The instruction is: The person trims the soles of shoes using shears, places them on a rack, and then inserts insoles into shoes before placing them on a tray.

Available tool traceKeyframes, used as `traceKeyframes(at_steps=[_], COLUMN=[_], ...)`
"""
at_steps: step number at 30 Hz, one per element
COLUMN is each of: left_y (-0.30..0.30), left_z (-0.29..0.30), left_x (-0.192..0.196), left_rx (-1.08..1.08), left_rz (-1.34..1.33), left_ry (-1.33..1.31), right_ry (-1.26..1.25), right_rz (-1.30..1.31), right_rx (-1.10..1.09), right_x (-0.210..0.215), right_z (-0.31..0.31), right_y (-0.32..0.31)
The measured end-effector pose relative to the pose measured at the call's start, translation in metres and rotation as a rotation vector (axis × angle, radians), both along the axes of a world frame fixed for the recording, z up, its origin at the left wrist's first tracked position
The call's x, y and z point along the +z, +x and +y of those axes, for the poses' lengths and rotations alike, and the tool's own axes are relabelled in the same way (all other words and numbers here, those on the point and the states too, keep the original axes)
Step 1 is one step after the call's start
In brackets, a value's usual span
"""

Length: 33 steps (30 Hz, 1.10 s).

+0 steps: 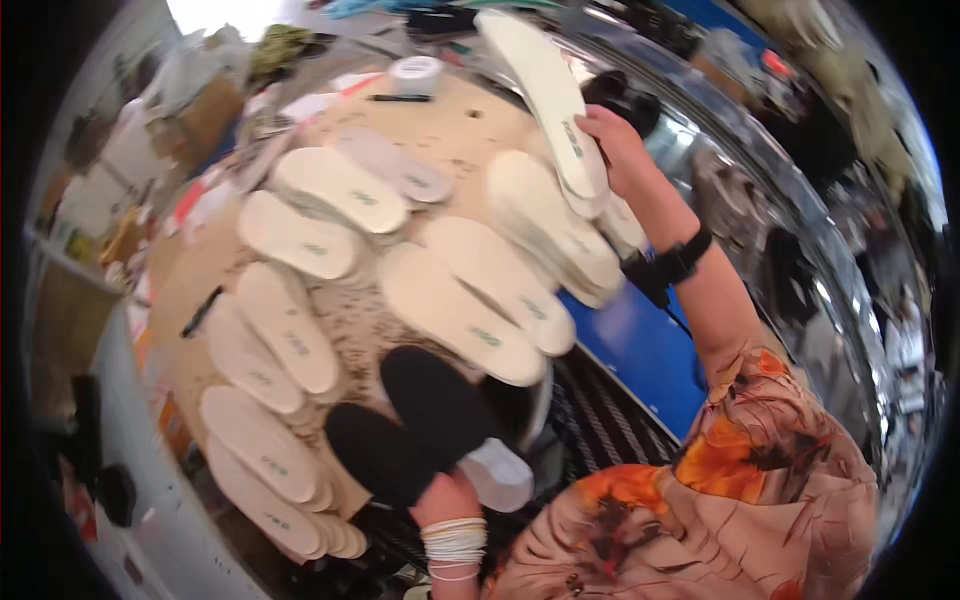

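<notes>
While the right hand (617, 150) is lifted at one o'clock, its fingers are closed on the near part of a pale insole (540, 95), whose long end points to eleven o'clock. At six o'clock, the left hand (447, 500) seems to grip two black insoles (432, 395) by their near ends; its fingertips are hidden, so I cannot tell how they close.

I judge that the work is somewhere in the middle. Many pale insoles are already sorted in stacks on the brown table (350, 320), mostly side by side. What is left, as I see it, are the pieces in the hands: the pale one is not yet set down, and no black one lies on the pale stacks.

From the right hand, the nearest stack (540, 215) lies at seven o'clock, just below the lifted insole. From the left hand, the black insoles extend to ten and twelve o'clock, and another stack (255, 440) is at nine o'clock.
</notes>
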<state>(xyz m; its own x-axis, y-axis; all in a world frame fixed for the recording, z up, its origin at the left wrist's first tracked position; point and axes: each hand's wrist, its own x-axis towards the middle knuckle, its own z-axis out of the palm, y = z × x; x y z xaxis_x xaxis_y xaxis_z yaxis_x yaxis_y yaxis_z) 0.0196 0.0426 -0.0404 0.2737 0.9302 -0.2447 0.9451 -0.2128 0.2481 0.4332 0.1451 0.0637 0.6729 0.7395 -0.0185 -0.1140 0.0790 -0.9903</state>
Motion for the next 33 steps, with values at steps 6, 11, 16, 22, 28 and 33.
traceKeyframes(at_steps=[6,11,16,22,28,33], left_y=[0.015,0.025,0.008,0.014,-0.002,-0.004], left_z=[0.006,0.007,0.003,0.008,0.001,0.001], left_x=[0.014,0.012,0.009,0.012,0.016,0.009], left_rx=[0.057,-0.010,0.007,0.034,-0.018,-0.058], left_rz=[0.058,-0.018,0.015,-0.006,-0.052,0.002], left_ry=[0.039,0.041,0.044,-0.001,0.146,0.094], right_ry=[-0.102,-0.564,-1.309,-1.406,-1.474,-0.672], right_rz=[0.151,0.116,-0.940,-0.868,-1.005,-0.916], right_rx=[-0.431,-0.481,-0.176,-0.255,-0.220,0.018], right_x=[-0.051,-0.147,-0.097,-0.147,-0.114,-0.046], right_z=[-0.230,-0.322,-0.349,-0.389,-0.355,-0.240], right_y=[-0.015,-0.008,-0.014,0.015,0.004,-0.037])
